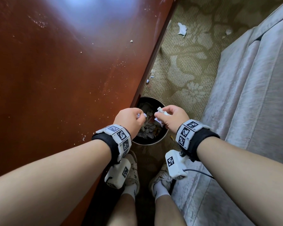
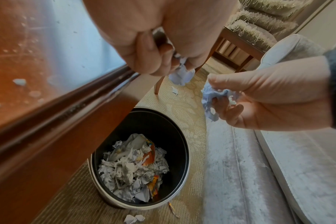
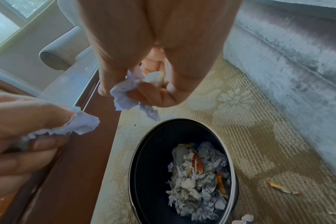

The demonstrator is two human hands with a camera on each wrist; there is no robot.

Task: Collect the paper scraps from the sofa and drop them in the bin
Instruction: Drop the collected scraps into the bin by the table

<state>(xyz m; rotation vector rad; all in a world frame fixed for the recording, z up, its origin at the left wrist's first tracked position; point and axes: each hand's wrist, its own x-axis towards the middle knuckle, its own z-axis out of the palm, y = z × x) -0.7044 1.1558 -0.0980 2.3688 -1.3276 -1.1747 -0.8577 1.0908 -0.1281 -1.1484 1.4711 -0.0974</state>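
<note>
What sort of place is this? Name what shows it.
Probably a living room or hotel lounge: a grey upholstered sofa, patterned carpet, a dark wooden table, and a small round bin of paper scraps on the floor.

One bin (image 1: pixel 160 141), round, holding many paper scraps (image 2: pixel 132 169). Two hands above the bin: left hand (image 1: pixel 129 119), right hand (image 1: pixel 171 118), each gripping crumpled scraps. Two larger scraps on the carpet (image 1: pixel 186 66) beyond the bin. One bench (image 1: pixel 64 62). One sofa (image 1: pixel 252 95).

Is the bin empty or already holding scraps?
Partly filled: the bin holds a heap of crumpled paper scraps well below its rim.
</note>
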